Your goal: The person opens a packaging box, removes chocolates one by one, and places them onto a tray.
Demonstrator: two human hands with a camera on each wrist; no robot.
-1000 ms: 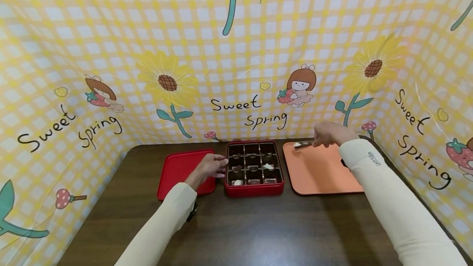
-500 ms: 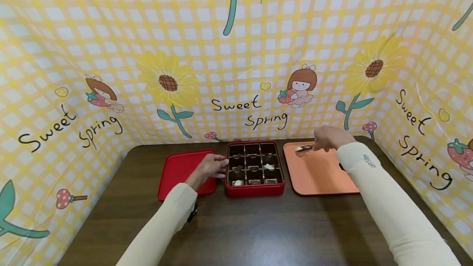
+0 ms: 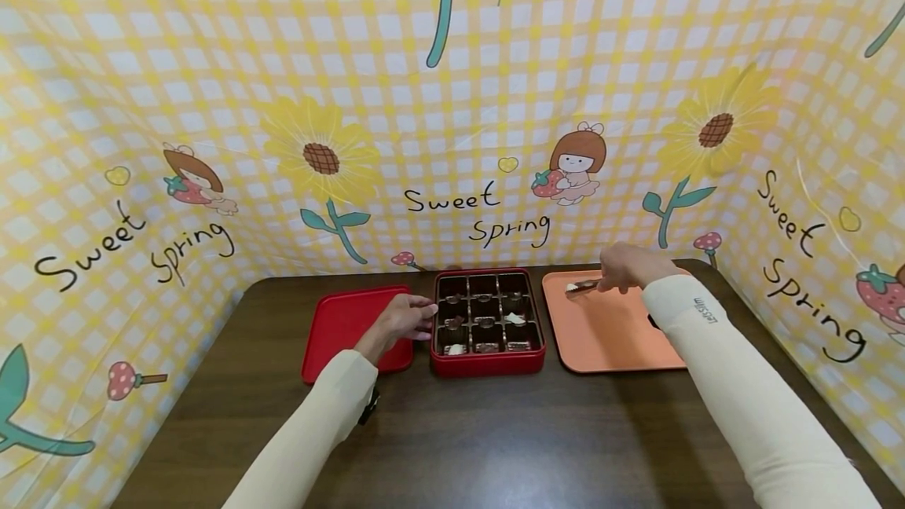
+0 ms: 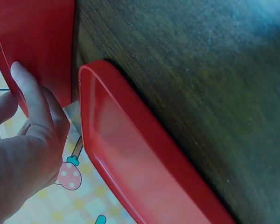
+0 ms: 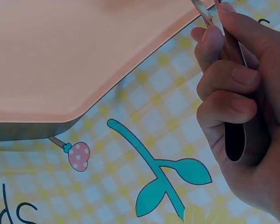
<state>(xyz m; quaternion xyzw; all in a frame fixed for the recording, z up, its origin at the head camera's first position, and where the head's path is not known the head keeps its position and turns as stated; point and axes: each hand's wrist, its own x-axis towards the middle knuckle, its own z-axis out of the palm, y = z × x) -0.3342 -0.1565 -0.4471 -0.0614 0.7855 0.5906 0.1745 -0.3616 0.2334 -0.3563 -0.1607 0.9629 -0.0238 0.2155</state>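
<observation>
My right hand (image 3: 625, 267) grips metal tongs (image 3: 585, 286) over the far left part of the orange tray (image 3: 608, 332). A small whitish piece (image 3: 570, 288) shows at their tips. The bent end of the tongs lies inside my curled fingers (image 5: 228, 77) in the right wrist view. My left hand (image 3: 403, 319) touches the left side of a red box (image 3: 488, 368), its fingers (image 4: 30, 88) laid against the wall rather than wrapped round it. Dark dividers split the box into several compartments; a few near ones hold small white or brown wrapped pieces.
A red lid (image 3: 339, 328) lies left of the box, partly under my left forearm. The dark wooden table (image 3: 481, 438) ends at a checked, printed cloth (image 3: 452, 148) that hangs behind and at both sides.
My right hand with the tongs has come slightly lower and nearer over the tray, and the whitish piece shows a little nearer too. My left hand stays at the box.
</observation>
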